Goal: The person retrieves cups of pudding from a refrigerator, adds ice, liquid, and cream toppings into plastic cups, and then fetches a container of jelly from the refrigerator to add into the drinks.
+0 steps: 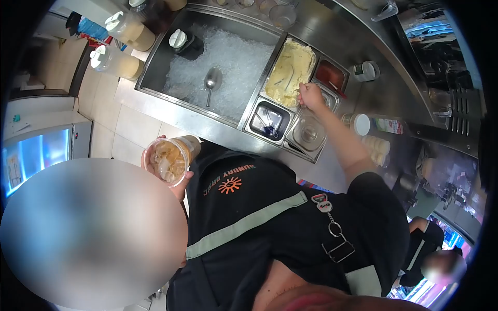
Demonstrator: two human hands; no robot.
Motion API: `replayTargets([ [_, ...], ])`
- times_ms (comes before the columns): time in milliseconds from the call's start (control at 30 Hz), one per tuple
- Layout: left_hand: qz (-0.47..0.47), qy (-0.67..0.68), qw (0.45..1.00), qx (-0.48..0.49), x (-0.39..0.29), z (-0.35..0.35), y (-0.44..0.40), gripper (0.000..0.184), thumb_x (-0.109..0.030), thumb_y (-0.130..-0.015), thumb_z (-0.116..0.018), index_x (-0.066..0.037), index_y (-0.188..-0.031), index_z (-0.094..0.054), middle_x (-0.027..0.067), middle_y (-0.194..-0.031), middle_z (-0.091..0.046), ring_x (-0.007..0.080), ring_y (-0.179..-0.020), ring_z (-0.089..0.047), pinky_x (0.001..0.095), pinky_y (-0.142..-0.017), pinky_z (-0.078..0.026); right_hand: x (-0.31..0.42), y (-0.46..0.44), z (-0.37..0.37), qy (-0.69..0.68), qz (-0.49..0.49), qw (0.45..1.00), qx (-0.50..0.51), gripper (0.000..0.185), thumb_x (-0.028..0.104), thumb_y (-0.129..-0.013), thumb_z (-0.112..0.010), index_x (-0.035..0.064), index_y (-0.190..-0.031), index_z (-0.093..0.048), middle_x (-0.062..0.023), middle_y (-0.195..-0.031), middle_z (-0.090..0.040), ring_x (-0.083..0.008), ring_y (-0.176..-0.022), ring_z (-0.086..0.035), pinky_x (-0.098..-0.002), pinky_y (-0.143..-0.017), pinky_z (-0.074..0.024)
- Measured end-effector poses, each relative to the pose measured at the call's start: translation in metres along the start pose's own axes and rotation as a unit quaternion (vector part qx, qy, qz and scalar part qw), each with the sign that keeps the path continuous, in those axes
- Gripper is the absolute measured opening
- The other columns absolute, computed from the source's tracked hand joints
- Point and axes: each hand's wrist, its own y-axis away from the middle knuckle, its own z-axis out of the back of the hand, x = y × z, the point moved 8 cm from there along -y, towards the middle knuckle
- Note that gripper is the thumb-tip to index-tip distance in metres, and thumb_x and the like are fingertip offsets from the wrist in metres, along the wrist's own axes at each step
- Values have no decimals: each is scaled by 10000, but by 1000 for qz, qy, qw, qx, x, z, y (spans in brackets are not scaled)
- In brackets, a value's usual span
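Note:
My left hand [181, 187] is wrapped round a clear plastic cup [170, 161] of light brown drink and ice. The cup's open top faces the camera. At the edge of a metal pan of pale yellow, creamy food [291, 72], my right hand [310, 96] has its fingers closed in a pinch; what they hold, if anything, is hidden. Just below that hand is a lidded steel container [307, 132]. A dark red food pan [330, 75] lies to its upper right.
An ice bin [238, 57] holds a metal scoop [210, 83] and a white-lidded container [179, 39]. White-capped bottles [122, 63] line its left side. Jars [358, 124] stand at the right. Another person [423, 246] is at lower right. A large blur covers the lower left.

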Motion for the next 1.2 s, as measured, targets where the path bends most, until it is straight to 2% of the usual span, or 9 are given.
replayTargets([
  [100,-2,-15,1000,12,-5,-1,2,1063,-402,-580,-951,-24,-1379,-360,216,-1349,-494,342,-1298,-489,463,-1070,-421,49,40,-4,318,311,880,-167,380,338,-970,-534,28,-792,-662,-207,-718,-657,-407,-655,-633,-479,-654,-521],
  [333,-14,-1,999,31,-7,-1,4,1051,-374,-585,-952,-20,-1378,-360,227,-1346,-495,338,-1286,-497,454,-1059,-434,62,31,-1,193,213,956,-55,400,312,-963,-544,11,-727,-661,-203,-731,-668,-378,-720,-674,-497,-680,-510],
  [500,-27,-4,999,35,-9,-2,7,1053,-359,-584,-954,-21,-1382,-356,229,-1346,-494,338,-1287,-495,455,-1051,-443,30,36,-77,500,308,809,29,363,336,-984,-509,25,-947,-693,-171,-755,-693,-368,-600,-637,-406,-630,-541],
  [600,-28,7,999,27,-10,0,8,1060,-364,-580,-956,-19,-1382,-356,227,-1341,-498,342,-1288,-496,460,-1051,-443,53,27,-17,98,77,992,-8,357,312,-975,-485,32,-882,-684,-195,-807,-697,-385,-720,-675,-475,-680,-541],
  [767,-27,5,999,23,-8,7,7,1078,-381,-568,-959,-18,-1386,-357,216,-1332,-509,345,-1275,-506,466,-1052,-441,42,20,-64,519,271,809,-44,302,222,-961,-520,-19,-893,-689,-145,-721,-687,-241,-649,-684,-385,-607,-533],
  [867,-8,33,999,13,-8,16,-3,1111,-428,-549,-959,-8,-1390,-367,195,-1322,-520,341,-1258,-519,460,-1047,-443,65,32,-28,101,149,983,27,295,211,-960,-517,-21,-884,-684,-215,-783,-694,-316,-714,-702,-454,-641,-536],
  [967,-27,46,999,10,-46,55,-46,1165,-562,-530,-926,53,-1379,-416,164,-1333,-523,279,-1231,-538,426,-1044,-435,71,23,-7,263,287,905,-171,326,266,-970,-512,1,-890,-682,-241,-865,-682,-408,-737,-666,-494,-658,-523],
  [1033,-68,65,988,121,-92,75,-80,1141,-462,-611,-920,38,-1442,-319,291,-1396,-464,457,-1281,-492,553,-1090,-390,44,0,-50,445,248,858,-63,303,225,-972,-479,7,-849,-650,-257,-925,-657,-441,-821,-644,-499,-701,-513],
  [1200,-107,85,954,266,-209,102,-127,1112,-566,-668,-803,29,-1465,-306,291,-1372,-456,439,-1254,-517,487,-1024,-452,49,1,-4,129,218,964,-81,357,255,-988,-496,-15,-833,-670,-159,-603,-643,-256,-495,-634,-401,-493,-502],
])
